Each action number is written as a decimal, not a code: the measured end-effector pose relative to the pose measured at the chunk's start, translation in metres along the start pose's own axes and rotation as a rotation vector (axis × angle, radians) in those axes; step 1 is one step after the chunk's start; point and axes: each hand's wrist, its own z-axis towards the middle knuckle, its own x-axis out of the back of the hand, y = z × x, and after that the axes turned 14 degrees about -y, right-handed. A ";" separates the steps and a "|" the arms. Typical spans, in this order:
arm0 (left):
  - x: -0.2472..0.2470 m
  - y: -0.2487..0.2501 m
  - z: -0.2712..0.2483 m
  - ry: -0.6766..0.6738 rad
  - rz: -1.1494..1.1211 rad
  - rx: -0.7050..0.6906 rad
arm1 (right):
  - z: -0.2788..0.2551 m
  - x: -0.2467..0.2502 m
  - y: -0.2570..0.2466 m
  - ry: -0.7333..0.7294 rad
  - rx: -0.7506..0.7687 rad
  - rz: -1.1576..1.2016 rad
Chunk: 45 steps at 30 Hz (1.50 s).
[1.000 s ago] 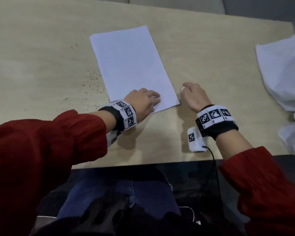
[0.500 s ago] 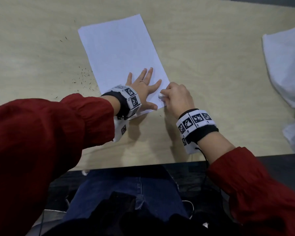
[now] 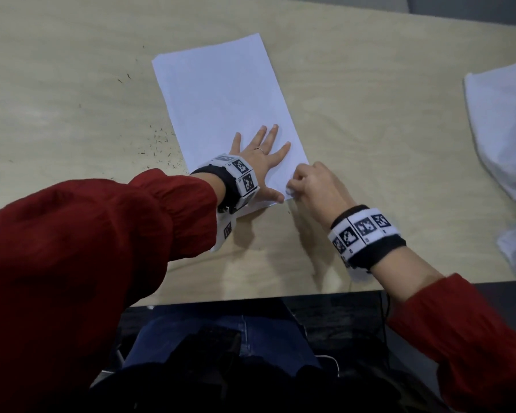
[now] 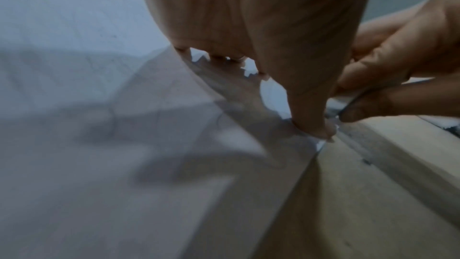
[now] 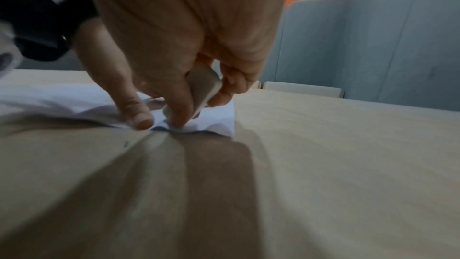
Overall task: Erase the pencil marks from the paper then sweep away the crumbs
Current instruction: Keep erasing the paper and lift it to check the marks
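A white sheet of paper (image 3: 221, 96) lies on the pale wooden table (image 3: 370, 114). My left hand (image 3: 261, 153) lies flat on the sheet's near end, fingers spread and straight, the thumb (image 4: 311, 117) pressing near the corner. My right hand (image 3: 310, 186) pinches a whitish eraser (image 5: 201, 88) between thumb and fingers, its tip down on the paper's near right corner (image 5: 224, 117), right beside the left thumb. Faint pencil lines (image 4: 112, 113) show on the sheet in the left wrist view. Dark crumbs (image 3: 161, 144) are scattered on the table left of the paper.
White plastic bags (image 3: 507, 126) lie at the table's right edge. The table's near edge (image 3: 251, 296) runs just above my lap. A grey partition (image 5: 373, 46) stands behind the table's far side.
My left hand slid forward on the paper and spread flat. My right hand moved left from the bare table onto the sheet's near right corner with the eraser.
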 end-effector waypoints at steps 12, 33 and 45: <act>0.002 -0.001 0.002 -0.016 -0.002 0.009 | 0.002 0.014 0.002 0.049 0.056 -0.029; -0.001 0.000 0.003 0.011 0.006 0.012 | 0.004 0.012 0.001 0.142 -0.065 -0.007; -0.003 -0.003 0.006 0.023 -0.025 -0.008 | -0.004 0.002 0.000 0.072 -0.021 -0.069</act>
